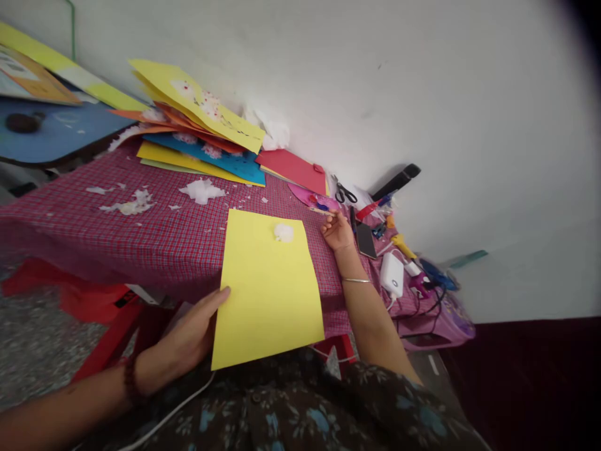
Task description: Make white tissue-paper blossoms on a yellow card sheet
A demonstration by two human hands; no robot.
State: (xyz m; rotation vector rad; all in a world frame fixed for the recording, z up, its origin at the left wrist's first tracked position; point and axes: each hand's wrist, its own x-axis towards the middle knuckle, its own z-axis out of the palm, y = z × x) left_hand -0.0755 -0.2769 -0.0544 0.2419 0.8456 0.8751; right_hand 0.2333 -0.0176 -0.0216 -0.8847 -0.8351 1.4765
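Observation:
A yellow sheet of paper (267,288) tilts over the table's front edge and my lap. Near its top right sits a small white tissue-like piece (283,233). My left hand (197,329) grips the sheet's left edge, thumb on top and the other fingers hidden beneath. Beyond the sheet's right side, my right hand (338,232) has its fingers curled in at a thin pale stick (321,212). That stick lies across the near edge of a pink plate (305,195) holding small blue and red items, too small to name.
Torn white paper scraps (201,190) litter the checked tablecloth (173,244). Coloured sheets (201,119) are stacked at the back left, beside a red card (295,169). Black scissors (345,191), a dark phone (365,240) and a white power bank (392,274) lie right.

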